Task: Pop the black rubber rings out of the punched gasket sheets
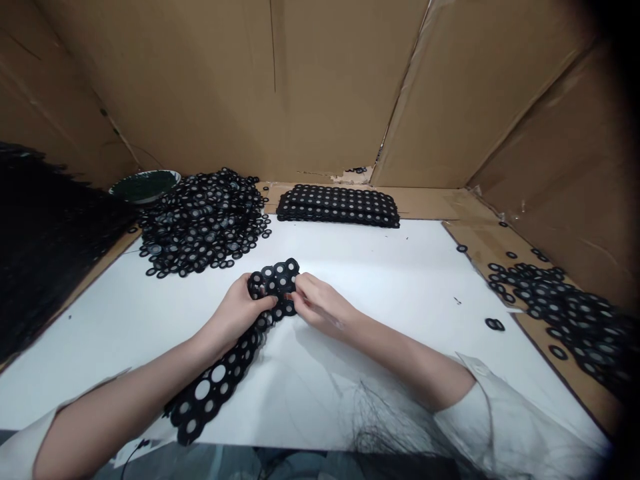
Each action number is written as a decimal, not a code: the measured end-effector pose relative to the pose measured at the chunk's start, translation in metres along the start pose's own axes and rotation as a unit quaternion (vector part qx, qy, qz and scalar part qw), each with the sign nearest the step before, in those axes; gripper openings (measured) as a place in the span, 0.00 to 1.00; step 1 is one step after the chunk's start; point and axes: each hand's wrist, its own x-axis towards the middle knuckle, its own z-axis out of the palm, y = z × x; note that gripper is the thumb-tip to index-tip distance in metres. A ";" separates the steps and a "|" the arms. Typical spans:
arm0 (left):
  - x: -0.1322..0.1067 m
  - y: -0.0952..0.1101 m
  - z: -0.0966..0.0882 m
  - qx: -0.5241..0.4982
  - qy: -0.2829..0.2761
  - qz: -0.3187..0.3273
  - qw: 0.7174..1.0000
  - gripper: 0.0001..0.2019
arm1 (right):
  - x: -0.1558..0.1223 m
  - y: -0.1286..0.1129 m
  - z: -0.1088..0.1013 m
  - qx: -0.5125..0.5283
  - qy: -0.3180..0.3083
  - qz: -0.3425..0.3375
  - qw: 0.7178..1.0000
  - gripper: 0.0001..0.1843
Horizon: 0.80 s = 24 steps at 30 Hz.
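A long black rubber strip of joined rings (220,377) runs from the table's front edge up to both hands. My left hand (240,310) is closed around the strip's upper part, thumb on top. My right hand (317,303) pinches the same strip's far end, where several rings with grey mesh centres (277,273) stick out above the fingers. Both hands rest on the white table sheet (400,280).
A heap of loose black rings (203,220) lies at the back left beside a green dish (145,183). A stack of ring sheets (340,203) sits at the back. More loose rings (560,307) are scattered at right. Cardboard walls (280,80) surround the table.
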 end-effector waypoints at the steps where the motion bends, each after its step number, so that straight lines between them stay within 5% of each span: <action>1: -0.003 0.001 0.002 0.014 0.003 0.006 1.000 0.16 | 0.000 0.000 0.002 -0.021 0.008 0.004 1.000 0.08; 5: -0.007 0.005 0.003 0.044 -0.018 0.029 0.998 0.15 | 0.002 0.004 0.003 -0.013 0.011 0.032 0.999 0.08; 12: 0.005 0.002 -0.005 -0.062 -0.074 -0.042 0.994 0.14 | 0.005 0.015 -0.013 0.234 0.029 0.131 0.963 0.13; 24: 0.008 0.000 -0.004 -0.118 -0.065 -0.085 0.987 0.13 | 0.002 0.002 -0.004 0.120 0.056 0.103 0.986 0.11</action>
